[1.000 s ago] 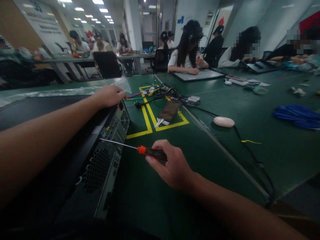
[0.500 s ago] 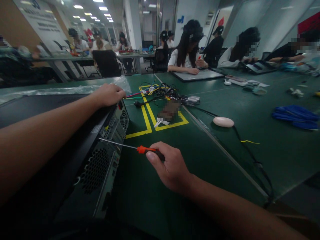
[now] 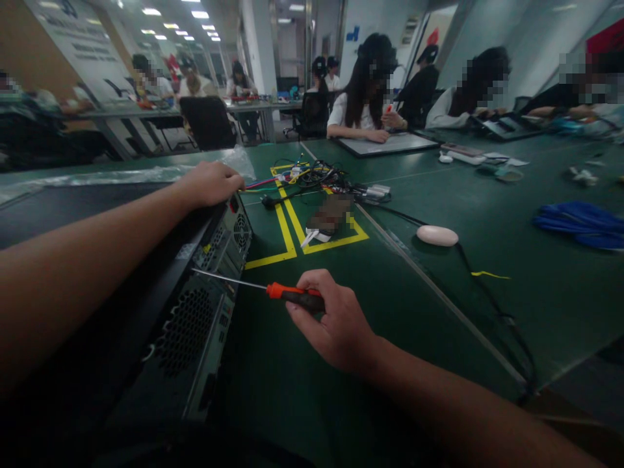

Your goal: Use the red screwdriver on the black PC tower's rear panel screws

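One computer case (image 3: pixel 195 338) lies on its side at the left of the green table (image 3: pixel 390 312), its rear panel facing right. Two vent grilles show on that panel: a small round fan grille (image 3: pixel 242 229) at the far end and a larger honeycomb grille (image 3: pixel 185 331) nearer the camera.

The left hand (image 3: pixel 212 184) rests palm down on the case's far upper corner, fingers curled over the edge. The right hand (image 3: pixel 336 322) is closed around the black-and-orange handle of the single screwdriver (image 3: pixel 275 290), thumb on top. The screwdriver is held nearly level just above the table, and its thin metal shaft points left with the tip at the rear panel between the two grilles. Whether the tip sits in a screw cannot be told.

Beyond the hands, yellow tape lines (image 3: pixel 287 234) mark the table, with a tangle of cables (image 3: pixel 312 175) on them. One pale oval mouse (image 3: pixel 437 235) lies to the right, its cord trailing toward the near edge, and a blue bundle (image 3: pixel 580 224) lies well apart at far right. A person in a white shirt (image 3: pixel 341 114) sits at the table's far side.
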The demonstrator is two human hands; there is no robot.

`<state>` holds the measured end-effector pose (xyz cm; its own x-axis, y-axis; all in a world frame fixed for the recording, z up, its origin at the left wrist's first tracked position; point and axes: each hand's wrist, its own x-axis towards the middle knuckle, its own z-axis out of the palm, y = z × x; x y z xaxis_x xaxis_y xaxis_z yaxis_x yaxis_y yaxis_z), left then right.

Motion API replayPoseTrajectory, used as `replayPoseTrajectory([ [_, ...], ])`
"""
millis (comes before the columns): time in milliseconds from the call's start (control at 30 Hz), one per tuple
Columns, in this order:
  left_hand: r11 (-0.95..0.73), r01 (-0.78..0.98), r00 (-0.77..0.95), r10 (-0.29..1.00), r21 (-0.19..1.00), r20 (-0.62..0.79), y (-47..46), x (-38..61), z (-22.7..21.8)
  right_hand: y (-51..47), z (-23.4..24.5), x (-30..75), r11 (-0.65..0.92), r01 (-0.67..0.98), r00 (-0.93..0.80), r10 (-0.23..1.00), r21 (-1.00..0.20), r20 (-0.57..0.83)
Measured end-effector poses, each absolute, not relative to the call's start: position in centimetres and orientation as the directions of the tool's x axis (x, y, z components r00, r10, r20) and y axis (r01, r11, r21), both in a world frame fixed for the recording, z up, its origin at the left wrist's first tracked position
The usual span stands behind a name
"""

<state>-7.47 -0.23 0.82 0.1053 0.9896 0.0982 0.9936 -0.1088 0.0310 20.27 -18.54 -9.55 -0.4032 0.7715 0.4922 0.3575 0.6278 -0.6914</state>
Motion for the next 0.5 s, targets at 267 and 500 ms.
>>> replayPoseTrajectory([
  [267,-0.119,0.993,0.121,0.99,-0.024,0.073,-0.17,-7.44,0.99,-18.48,-9.51,20.32,0.636,0.39,-0.411,0.767,-0.665,0.492],
  [500,-0.124,0.992,0.125,0.987,-0.012,0.101,-0.08,-7.59,0.76,-18.44,-9.59,20.37,0.643,0.361,-0.423,0.759,-0.676,0.496],
])
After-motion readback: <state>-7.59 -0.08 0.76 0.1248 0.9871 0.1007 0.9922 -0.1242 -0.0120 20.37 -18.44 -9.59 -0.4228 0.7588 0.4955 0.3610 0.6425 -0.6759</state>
